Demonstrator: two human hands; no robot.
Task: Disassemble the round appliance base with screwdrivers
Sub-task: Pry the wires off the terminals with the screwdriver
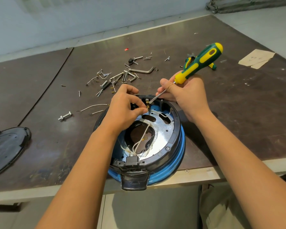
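Observation:
The round appliance base (170,141), blue outside with a black rim and a shiny metal inner plate, lies open-side up at the table's near edge. White wires cross its middle opening. My right hand (186,96) grips the metal shaft of a green and yellow screwdriver (200,62), whose tip touches a brass terminal at the far rim of the base. My left hand (127,108) pinches a small part right beside that terminal. A second green and yellow screwdriver (212,65) lies behind, mostly hidden by the first.
Loose screws, bolts and hex keys (120,76) are scattered behind the base. A single bolt (65,115) and cut white wires (92,107) lie to the left. A black round cover (7,146) rests at the left edge. Paper scraps (256,58) sit far right.

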